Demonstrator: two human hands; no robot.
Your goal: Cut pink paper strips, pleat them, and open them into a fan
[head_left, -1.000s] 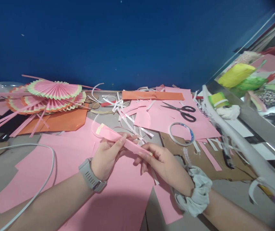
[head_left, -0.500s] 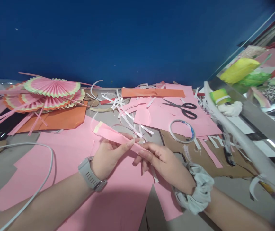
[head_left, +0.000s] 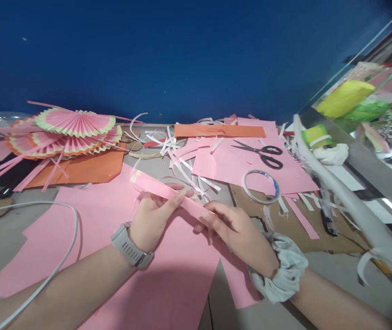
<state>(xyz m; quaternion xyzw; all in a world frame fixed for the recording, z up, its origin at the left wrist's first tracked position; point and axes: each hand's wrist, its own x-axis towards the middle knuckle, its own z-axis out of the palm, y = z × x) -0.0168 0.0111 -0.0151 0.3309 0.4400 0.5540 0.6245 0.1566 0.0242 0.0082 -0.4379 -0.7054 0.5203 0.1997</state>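
Note:
A narrow pink paper strip (head_left: pixel 153 184), pale yellow at its far left end, is stretched between my two hands above the large pink paper sheet (head_left: pixel 168 284). My left hand (head_left: pixel 156 213) pinches the strip near its middle, thumb on top and fingers beneath. Toward the strip's right end, my right hand (head_left: pixel 232 227) holds it between thumb and index finger; the other fingers are curled below. Pleated pink paper fans (head_left: pixel 75 123) with yellow-green and orange edges lie at the back left. Black-handled scissors (head_left: pixel 269 156) rest on another pink sheet (head_left: pixel 223 165).
A roll of tape (head_left: pixel 261 187) sits right of my hands, partly over brown cardboard (head_left: pixel 295 229). White paper offcuts (head_left: pixel 182 169) are scattered behind. An orange strip (head_left: pixel 220 131) lies by the blue wall (head_left: pixel 182 59). A white cable (head_left: pixel 74 229) crosses my left forearm.
My left hand has slid slightly left along the pink strip, and the gap between my hands has widened. More of the strip's right part now shows between them.

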